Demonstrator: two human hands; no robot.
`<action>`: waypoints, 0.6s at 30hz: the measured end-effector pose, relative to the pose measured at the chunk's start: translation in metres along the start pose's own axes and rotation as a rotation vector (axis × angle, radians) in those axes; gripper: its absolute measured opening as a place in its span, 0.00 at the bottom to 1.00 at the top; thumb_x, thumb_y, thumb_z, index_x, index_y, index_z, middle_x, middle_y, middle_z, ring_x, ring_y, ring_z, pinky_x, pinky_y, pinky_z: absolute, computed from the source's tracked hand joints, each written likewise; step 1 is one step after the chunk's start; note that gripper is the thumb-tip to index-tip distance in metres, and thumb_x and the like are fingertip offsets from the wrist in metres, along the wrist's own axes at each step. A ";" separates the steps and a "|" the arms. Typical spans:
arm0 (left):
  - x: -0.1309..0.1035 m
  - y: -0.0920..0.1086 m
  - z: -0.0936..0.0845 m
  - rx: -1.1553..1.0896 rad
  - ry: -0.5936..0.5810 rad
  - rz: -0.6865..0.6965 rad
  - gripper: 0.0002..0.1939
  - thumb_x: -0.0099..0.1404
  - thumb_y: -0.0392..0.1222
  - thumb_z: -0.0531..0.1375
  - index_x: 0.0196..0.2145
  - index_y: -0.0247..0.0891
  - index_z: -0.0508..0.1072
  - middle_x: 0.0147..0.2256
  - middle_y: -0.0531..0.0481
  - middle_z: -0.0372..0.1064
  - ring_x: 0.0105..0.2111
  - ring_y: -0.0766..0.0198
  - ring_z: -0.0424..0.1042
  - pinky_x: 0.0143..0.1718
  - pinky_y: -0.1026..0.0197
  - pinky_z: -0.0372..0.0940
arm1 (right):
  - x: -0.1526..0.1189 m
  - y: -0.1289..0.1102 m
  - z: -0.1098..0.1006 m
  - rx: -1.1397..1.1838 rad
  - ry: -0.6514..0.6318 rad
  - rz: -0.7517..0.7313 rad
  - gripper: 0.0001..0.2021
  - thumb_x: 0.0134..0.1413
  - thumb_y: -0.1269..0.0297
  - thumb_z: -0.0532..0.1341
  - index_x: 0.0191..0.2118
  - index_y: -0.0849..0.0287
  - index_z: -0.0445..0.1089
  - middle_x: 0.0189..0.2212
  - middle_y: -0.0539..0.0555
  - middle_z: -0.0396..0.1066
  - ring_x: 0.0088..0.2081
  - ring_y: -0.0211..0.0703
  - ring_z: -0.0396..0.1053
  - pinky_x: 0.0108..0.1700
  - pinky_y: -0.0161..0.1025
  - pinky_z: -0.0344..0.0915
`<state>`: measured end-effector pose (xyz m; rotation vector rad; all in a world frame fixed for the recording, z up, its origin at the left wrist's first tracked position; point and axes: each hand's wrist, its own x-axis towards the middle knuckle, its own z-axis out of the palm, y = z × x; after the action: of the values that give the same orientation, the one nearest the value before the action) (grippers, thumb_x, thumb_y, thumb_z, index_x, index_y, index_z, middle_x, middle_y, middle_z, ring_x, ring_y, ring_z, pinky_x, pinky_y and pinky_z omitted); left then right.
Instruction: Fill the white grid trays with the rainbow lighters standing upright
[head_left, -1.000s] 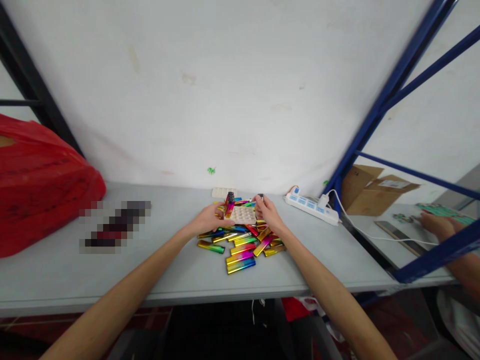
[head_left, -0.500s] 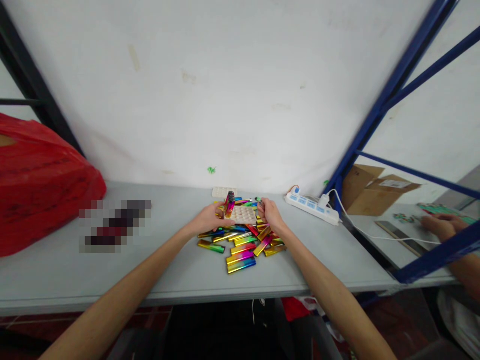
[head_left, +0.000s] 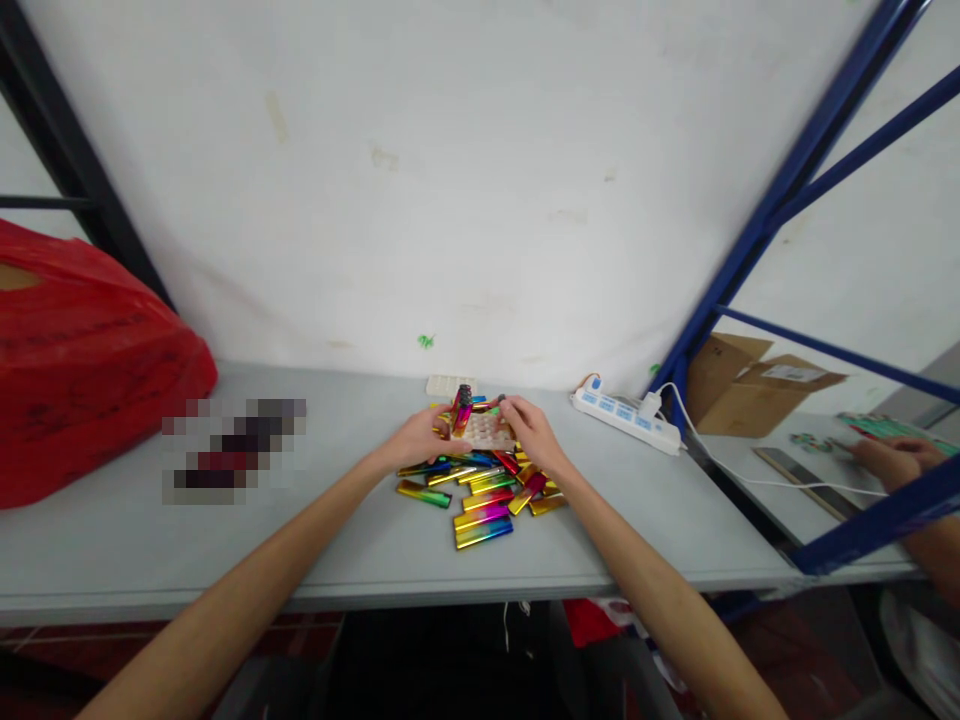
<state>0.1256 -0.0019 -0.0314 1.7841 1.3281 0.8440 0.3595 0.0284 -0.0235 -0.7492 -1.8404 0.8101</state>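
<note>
My left hand (head_left: 418,440) grips the near left end of a white compartment tray (head_left: 487,434), held over a pile of lighters. A row of shiny lighters (head_left: 462,408) stands upright in the tray's left end, beside my left thumb. At the tray's right side, my right hand (head_left: 532,432) is closed on a lighter; only its dark top and a bit of green show past the fingers. Loose metallic lighters (head_left: 484,520) in gold, pink, blue and green lie under and in front of the tray.
Behind the pile, a second white tray (head_left: 448,385) lies near the wall. A white power strip (head_left: 626,420) sits to the right, by a blue rack post (head_left: 679,365). At left is a red plastic bag (head_left: 97,370). Another person's hand (head_left: 892,460) works beyond the rack, near a cardboard box (head_left: 739,390).
My right hand has moved left from the right edge of the pile to over the tray, bringing a lighter with it. My left hand and the tray have stayed nearly in place.
</note>
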 end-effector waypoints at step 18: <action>0.000 -0.002 0.001 -0.045 -0.020 0.027 0.41 0.48 0.53 0.74 0.56 0.38 0.65 0.33 0.52 0.73 0.20 0.67 0.67 0.18 0.65 0.61 | -0.007 -0.007 0.018 -0.228 -0.141 -0.097 0.17 0.66 0.49 0.57 0.35 0.57 0.73 0.26 0.51 0.75 0.27 0.41 0.70 0.33 0.36 0.63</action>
<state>0.1253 -0.0018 -0.0337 1.7751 1.2653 0.8621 0.3439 0.0151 -0.0272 -0.7541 -2.1033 0.6099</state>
